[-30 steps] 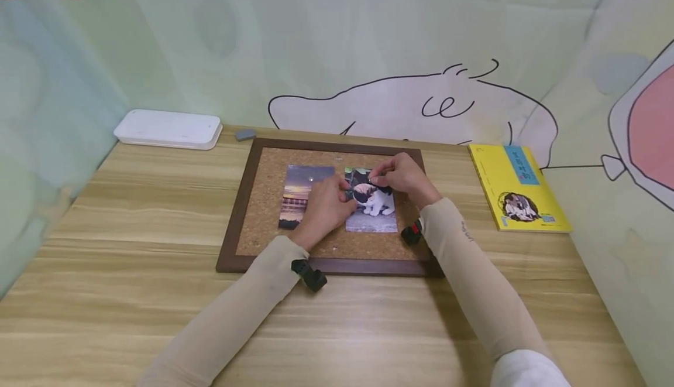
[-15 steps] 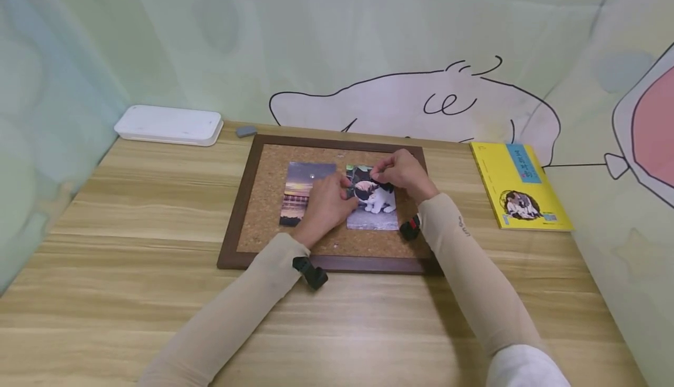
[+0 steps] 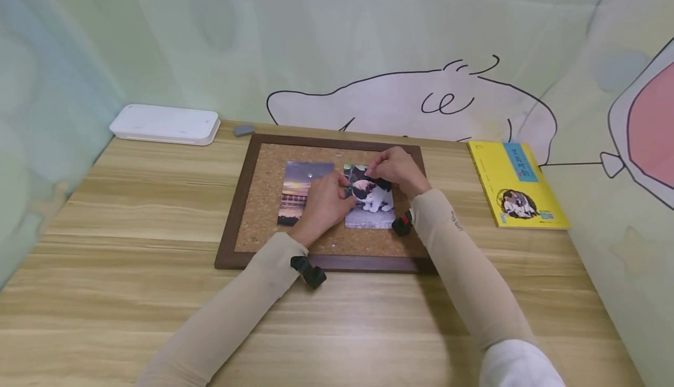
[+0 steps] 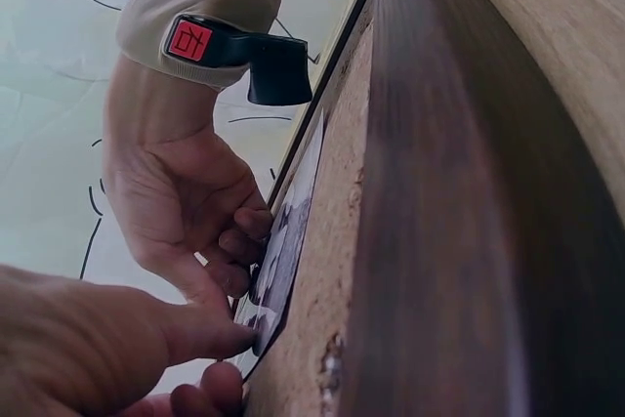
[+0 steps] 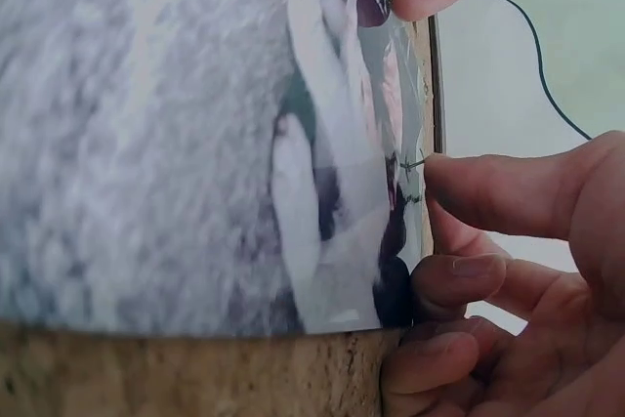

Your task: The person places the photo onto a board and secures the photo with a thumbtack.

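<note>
A cat photo [image 3: 371, 214] lies on the framed corkboard [image 3: 260, 211], right of a sunset photo [image 3: 295, 179] with a clear push pin [image 3: 310, 175] near its top. My left hand [image 3: 327, 202] rests across the sunset photo's right side, thumb and forefinger spread, fingertips on the cat photo's left edge. Near that photo's top, my right hand [image 3: 397, 169] pinches a pin [image 5: 417, 163]. In the right wrist view its thin metal needle shows at the photo's surface, the head hidden by the fingertips. The other right fingers are curled close to the photo.
Two small clear pins stick in the cork, one at the top [image 3: 339, 154] and one at the bottom [image 3: 334, 245]. A white case [image 3: 164, 123] and a grey eraser [image 3: 244, 130] lie at the back left. A yellow book [image 3: 516, 185] lies right of the board.
The right wrist has shifted slightly left and inward while its fingertips keep their place at the photo's top. The left hand stays put. The head view has moved a little.
</note>
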`<state>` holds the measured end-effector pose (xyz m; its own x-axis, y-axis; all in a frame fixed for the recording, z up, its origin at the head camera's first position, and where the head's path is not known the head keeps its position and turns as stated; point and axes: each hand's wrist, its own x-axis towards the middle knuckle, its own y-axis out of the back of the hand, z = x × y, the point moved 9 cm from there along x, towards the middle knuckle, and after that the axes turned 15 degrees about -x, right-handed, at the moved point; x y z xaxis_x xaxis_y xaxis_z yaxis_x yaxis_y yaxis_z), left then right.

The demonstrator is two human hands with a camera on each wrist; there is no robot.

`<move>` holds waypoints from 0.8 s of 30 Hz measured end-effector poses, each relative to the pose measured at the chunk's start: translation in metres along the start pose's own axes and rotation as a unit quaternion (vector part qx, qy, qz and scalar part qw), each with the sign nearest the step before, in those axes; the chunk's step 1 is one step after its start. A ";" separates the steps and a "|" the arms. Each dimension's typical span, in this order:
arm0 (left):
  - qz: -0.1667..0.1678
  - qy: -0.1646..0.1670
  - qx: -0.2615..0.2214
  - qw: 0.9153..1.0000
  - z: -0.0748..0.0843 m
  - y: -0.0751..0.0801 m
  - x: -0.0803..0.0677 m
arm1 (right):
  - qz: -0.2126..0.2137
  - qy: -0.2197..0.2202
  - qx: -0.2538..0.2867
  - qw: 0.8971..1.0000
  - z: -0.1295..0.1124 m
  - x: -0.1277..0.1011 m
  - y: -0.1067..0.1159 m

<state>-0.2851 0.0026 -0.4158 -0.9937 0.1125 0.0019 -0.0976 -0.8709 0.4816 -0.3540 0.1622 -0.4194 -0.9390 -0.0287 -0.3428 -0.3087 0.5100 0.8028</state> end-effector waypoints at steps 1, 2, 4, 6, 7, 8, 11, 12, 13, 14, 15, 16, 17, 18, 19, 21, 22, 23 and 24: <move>0.000 0.002 0.000 1.000 0.000 0.000 0.000 | 0.004 0.000 0.001 1.000 0.000 0.000 0.000; -0.001 0.004 0.000 1.000 0.000 0.000 0.000 | 0.007 -0.001 0.002 1.000 0.000 0.000 0.000; -0.001 0.007 -0.001 1.000 -0.001 0.000 0.000 | 0.013 0.000 0.000 1.000 0.000 0.000 -0.001; -0.001 0.008 -0.002 1.000 -0.001 0.000 -0.001 | 0.020 0.002 -0.002 1.000 -0.001 0.000 -0.001; 0.000 0.008 -0.002 1.000 -0.001 0.000 -0.001 | 0.023 0.003 -0.005 1.000 -0.001 0.000 -0.001; 0.000 0.007 -0.002 1.000 -0.001 0.000 -0.001 | 0.025 0.004 -0.006 1.000 -0.001 0.000 -0.001; 0.000 0.007 -0.001 1.000 -0.002 0.001 -0.001 | 0.029 0.004 -0.004 1.000 -0.002 -0.001 -0.001; 0.001 0.008 0.000 1.000 -0.003 0.001 -0.001 | 0.029 0.004 -0.002 1.000 -0.002 -0.001 -0.001; 0.001 0.008 0.000 1.000 -0.003 0.001 -0.001 | 0.029 0.004 -0.002 1.000 -0.002 -0.002 -0.001; 0.001 0.007 -0.001 1.000 -0.003 0.001 -0.001 | 0.029 0.005 0.000 1.000 -0.002 -0.003 -0.001; 0.000 0.005 -0.002 1.000 -0.003 0.000 -0.001 | 0.029 0.004 0.002 1.000 -0.002 -0.003 0.000; -0.001 0.002 -0.003 1.000 -0.002 0.000 0.000 | 0.030 0.004 0.004 1.000 -0.001 -0.004 0.000; -0.001 -0.002 -0.004 1.000 -0.001 0.000 0.000 | 0.030 0.004 0.007 1.000 0.000 -0.004 0.001; -0.002 -0.005 -0.004 1.000 0.000 0.000 0.001 | 0.030 0.003 0.009 0.999 0.000 -0.005 0.002; -0.002 -0.009 -0.006 1.000 0.001 0.000 0.001 | 0.031 0.003 0.011 0.999 0.001 -0.005 0.003; -0.004 -0.017 -0.008 1.000 0.003 0.000 0.002 | 0.029 0.007 0.015 0.999 0.002 -0.006 0.005; -0.005 -0.020 -0.010 1.000 0.004 0.000 0.002 | 0.027 0.009 0.016 0.999 0.003 -0.006 0.005; -0.008 -0.024 -0.011 1.000 0.004 0.001 0.002 | 0.025 0.012 0.018 0.999 0.003 -0.006 0.006; -0.013 -0.028 -0.012 0.999 0.005 0.001 0.002 | 0.023 0.016 0.016 0.999 0.004 -0.007 0.006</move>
